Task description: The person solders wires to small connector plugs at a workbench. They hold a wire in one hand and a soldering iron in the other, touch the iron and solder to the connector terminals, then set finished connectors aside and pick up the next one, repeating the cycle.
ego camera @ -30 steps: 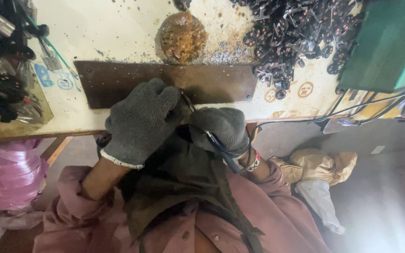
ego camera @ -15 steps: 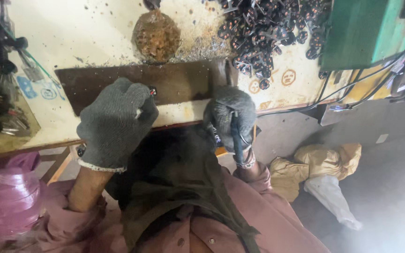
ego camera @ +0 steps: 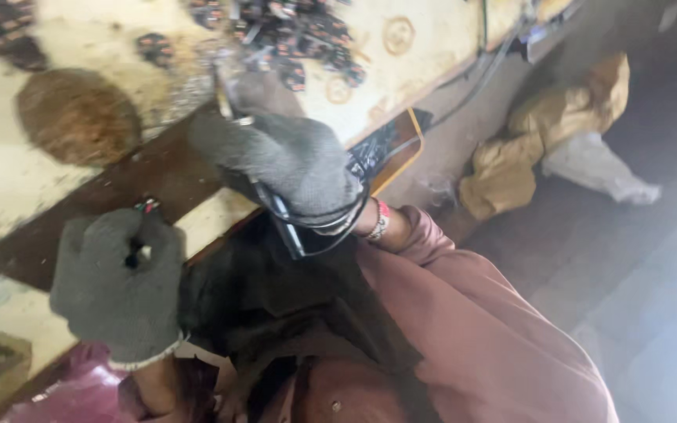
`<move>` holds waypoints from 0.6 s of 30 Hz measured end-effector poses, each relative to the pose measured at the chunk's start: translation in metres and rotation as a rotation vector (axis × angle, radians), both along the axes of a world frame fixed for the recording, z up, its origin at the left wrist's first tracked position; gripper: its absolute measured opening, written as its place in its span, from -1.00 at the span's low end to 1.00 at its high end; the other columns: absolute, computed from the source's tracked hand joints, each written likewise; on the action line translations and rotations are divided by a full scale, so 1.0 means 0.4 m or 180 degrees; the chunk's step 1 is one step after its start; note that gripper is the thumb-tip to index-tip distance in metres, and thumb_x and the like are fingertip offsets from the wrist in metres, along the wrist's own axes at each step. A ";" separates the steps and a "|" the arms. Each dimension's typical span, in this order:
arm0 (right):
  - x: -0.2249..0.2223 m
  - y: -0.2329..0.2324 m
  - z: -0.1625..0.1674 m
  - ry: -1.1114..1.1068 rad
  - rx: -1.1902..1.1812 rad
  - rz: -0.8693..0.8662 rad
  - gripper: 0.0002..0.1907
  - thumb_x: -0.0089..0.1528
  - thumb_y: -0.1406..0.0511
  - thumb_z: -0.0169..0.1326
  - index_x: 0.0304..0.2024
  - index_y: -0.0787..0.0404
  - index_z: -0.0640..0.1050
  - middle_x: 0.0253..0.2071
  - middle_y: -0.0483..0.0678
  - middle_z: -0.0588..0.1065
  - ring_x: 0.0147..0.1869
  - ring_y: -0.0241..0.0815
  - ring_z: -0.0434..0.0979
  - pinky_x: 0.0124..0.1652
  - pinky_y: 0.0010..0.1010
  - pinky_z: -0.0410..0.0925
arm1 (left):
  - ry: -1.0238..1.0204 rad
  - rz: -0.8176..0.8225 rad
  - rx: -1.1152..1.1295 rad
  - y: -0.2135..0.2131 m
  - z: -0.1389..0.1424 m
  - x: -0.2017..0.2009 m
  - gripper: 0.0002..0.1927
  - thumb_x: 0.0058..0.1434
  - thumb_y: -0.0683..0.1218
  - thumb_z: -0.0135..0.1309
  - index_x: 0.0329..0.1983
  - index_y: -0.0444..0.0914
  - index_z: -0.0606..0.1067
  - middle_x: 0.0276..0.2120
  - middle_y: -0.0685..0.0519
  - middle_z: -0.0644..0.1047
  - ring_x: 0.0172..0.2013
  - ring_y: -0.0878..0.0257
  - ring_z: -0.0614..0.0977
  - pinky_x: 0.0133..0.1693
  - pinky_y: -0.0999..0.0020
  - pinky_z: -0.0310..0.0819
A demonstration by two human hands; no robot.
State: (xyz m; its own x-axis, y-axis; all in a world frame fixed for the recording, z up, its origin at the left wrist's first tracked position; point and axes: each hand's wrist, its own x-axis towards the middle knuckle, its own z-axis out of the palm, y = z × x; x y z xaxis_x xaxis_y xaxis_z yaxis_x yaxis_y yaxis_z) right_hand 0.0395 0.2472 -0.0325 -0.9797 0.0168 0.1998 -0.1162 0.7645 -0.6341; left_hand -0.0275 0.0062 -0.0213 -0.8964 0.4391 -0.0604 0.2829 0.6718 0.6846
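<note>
Two hands (ego camera: 197, 235); black cord (ego camera: 315, 223) looping sideways

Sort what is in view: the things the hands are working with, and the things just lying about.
In hand:
left hand, pinching a small red-tipped part
right hand, gripping black wires
dark plate

Lying about:
pile of small dark parts
round brown pad
crumpled cloth

A single head-worn camera looks steeply down from close above. It faces the person's lap and the near edge of the tabletop (ego camera: 9, 180). The view is tilted.
</note>
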 end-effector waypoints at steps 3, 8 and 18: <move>0.021 -0.024 0.007 -0.0124 0.0121 -0.0238 -0.58 0.28 0.30 0.21 0.18 0.10 0.46 0.06 0.08 0.51 0.08 0.09 0.59 -0.06 -0.20 0.48 | 0.0262 -0.0290 0.0141 -0.019 -0.034 0.011 -0.82 0.20 -0.33 0.19 -0.16 -0.29 0.55 -0.17 -0.03 0.60 -0.23 0.12 0.59 -0.13 0.31 0.51; -0.047 -0.053 -0.042 0.0001 0.0964 -0.0599 -0.46 0.40 0.24 0.15 0.39 -0.20 0.32 0.30 -0.03 0.39 0.38 -0.07 0.47 0.17 -0.30 0.46 | 0.0738 -0.0600 -0.0318 -0.067 -0.080 0.015 -0.86 0.18 -0.30 0.22 -0.20 -0.33 0.55 -0.18 -0.04 0.60 -0.21 0.15 0.64 -0.09 0.34 0.58; 0.007 -0.012 -0.021 0.0295 0.0414 -0.0555 -0.55 0.31 0.22 0.19 0.24 0.00 0.42 0.19 0.04 0.48 0.24 0.09 0.53 0.12 -0.21 0.45 | 0.0642 -0.0487 0.0112 -0.026 -0.048 0.013 -0.92 0.31 -0.33 0.17 -0.19 -0.33 0.54 -0.20 -0.03 0.60 -0.23 0.13 0.60 -0.09 0.33 0.54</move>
